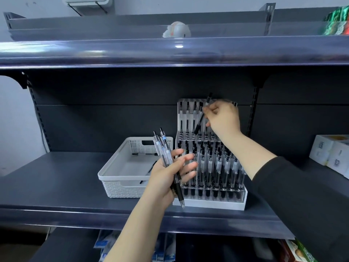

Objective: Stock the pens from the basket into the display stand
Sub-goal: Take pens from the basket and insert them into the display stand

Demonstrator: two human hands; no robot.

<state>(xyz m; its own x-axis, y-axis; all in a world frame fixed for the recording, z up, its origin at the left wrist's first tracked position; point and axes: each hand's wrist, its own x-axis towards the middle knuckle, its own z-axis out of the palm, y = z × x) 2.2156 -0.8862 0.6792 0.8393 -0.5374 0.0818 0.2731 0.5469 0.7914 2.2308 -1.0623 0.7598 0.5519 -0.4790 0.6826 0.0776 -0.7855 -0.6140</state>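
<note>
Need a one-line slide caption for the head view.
Right hand slots one pen into the display stand; left hand holds a pen bundle beside the basket.

Dark grey metal shelf [56, 186] forms the working level, backed by a dark panel [113, 120] with slotted uprights [253, 110] at either side. Upper shelf [113, 52] above carries a blurred white rounded object [176, 29] near centre and green-and-red packaging [337, 21] at far right; a white wall-mounted unit [86, 1] sits at the top edge. White boxes with dark print [330, 152] stand at the right end of the working shelf, and below it are blue-and-white packets [105, 244] and a green-edged carton [300, 251], labels unreadable.
</note>
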